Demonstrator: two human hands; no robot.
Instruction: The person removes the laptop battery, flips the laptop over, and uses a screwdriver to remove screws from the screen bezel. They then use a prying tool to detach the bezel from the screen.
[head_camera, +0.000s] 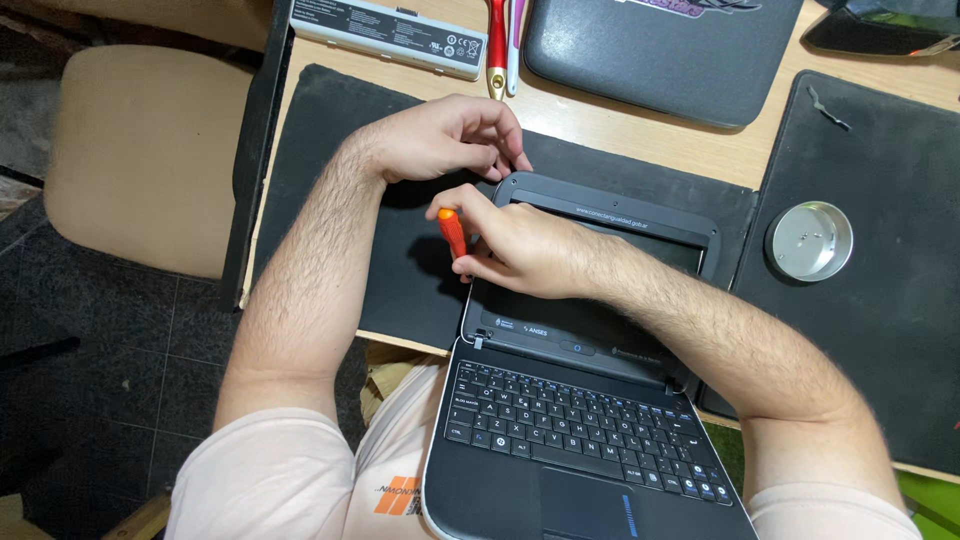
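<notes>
Wooden surface (640, 140) carries an open small laptop (590, 400); right hand (520, 250) grips an orange screwdriver (452, 232) at the screen's far-left corner, left hand (445, 138) pinching the bezel just beyond.

A small dark grey laptop (585, 400) lay open flat, its keyboard half over the table edge and its screen resting on a black mat. An orange-handled screwdriver (452, 232) stood nearly upright at the screen's left edge.
</notes>
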